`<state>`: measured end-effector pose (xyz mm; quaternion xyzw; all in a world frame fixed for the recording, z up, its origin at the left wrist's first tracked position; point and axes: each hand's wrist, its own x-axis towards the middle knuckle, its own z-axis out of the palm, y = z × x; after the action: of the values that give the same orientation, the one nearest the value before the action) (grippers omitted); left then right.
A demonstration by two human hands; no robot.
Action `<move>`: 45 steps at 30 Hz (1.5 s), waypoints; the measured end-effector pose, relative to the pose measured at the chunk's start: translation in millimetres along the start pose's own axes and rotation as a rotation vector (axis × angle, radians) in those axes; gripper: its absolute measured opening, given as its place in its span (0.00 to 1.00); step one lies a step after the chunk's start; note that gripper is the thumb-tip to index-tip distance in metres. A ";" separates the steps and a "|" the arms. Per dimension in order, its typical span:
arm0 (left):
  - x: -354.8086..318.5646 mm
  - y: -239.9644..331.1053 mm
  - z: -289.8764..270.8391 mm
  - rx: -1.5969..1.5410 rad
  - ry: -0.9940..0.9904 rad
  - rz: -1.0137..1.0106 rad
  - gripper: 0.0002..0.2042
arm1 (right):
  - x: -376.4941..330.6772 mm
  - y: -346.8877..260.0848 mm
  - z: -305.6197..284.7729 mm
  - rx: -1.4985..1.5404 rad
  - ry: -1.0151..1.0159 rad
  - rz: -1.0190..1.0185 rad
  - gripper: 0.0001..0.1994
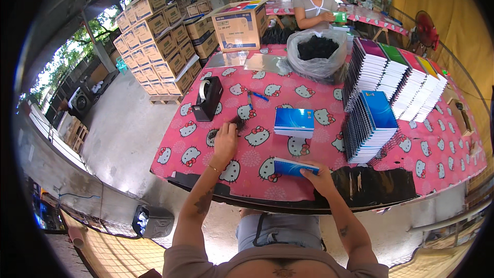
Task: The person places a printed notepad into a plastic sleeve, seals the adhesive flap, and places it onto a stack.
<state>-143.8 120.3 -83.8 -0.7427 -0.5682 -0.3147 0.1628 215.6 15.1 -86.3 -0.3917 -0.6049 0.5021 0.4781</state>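
My left hand (225, 140) is closed over a small bunch of dark, wiry binding coils (237, 122), which stick out past the fingers at the left of the table. With my right hand (319, 177) I grip the right end of a small blue notebook (289, 168) near the front edge, thumb on its cover. Its far edge shows no coil that I can make out. Just beyond lies a short stack of blue notebooks (294, 119). To the right rises a taller stack of coil-bound blue notebooks (380, 110).
A black tape dispenser (208, 100) and blue pens (260, 96) lie on the pink patterned tablecloth (247, 188). Farther back are a plastic bag of black coils (319, 54), stacked notebooks in several colours (368, 69) and a carton (241, 28). Another person (311, 7) works beyond.
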 end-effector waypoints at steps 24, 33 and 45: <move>-34.2 141.9 -69.1 -0.760 -0.180 -0.159 0.07 | -2.0 9.6 -1.8 0.046 -0.017 0.004 0.14; -27.3 123.4 -60.1 -0.791 -0.145 -0.007 0.07 | -3.1 -1.0 1.8 -0.151 -0.038 -0.008 0.13; -32.2 121.7 -58.0 -0.761 -0.155 0.069 0.11 | -8.3 4.8 0.0 -0.047 -0.017 -0.008 0.12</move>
<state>-50.1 25.0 -47.3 -0.7904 -0.3961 -0.4401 -0.1572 217.5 8.1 -92.6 -0.3962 -0.6220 0.4891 0.4657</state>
